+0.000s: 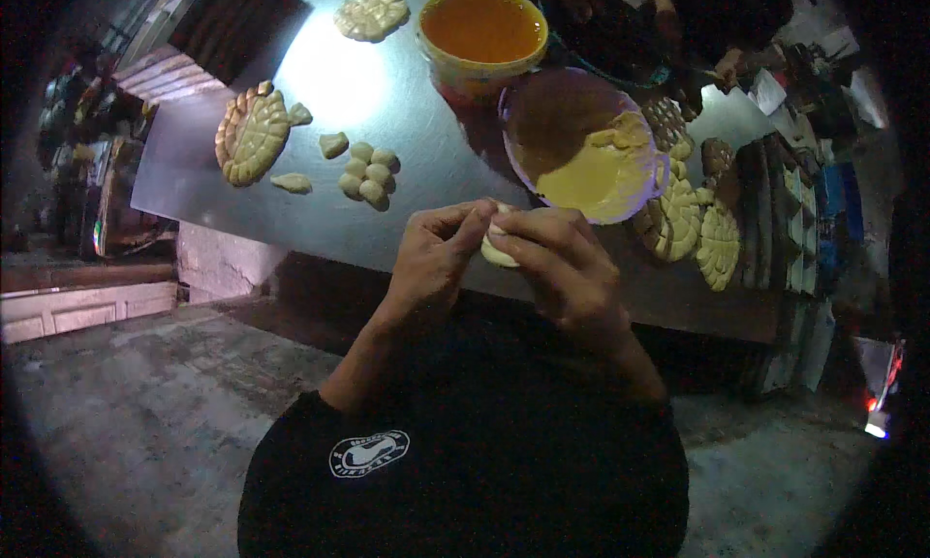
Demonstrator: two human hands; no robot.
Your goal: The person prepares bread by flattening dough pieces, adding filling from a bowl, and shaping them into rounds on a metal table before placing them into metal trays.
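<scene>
Close to the table's near edge, my left hand [433, 253] and my right hand [567, 267] meet around a small pale piece of dough [498, 255]. The fingertips of both hands pinch its top, and its rounded lower part shows between them. Farther off to the left, a cluster of small dough balls [368, 173] sits beside two loose dough scraps [333, 145]. A wide purple-rimmed basin [508, 141] stands just beyond my right hand, with a yellow, paste-like or floury layer inside; which of these it is I cannot tell.
A bucket [475, 74] of orange liquid stands behind the basin. Patterned shaped doughs lie at the left [254, 137], at the back [372, 16] and at the right [678, 219]. Stacked dark trays [775, 209] edge the metal table [281, 204]. Another person's hand [728, 66] shows at the far right.
</scene>
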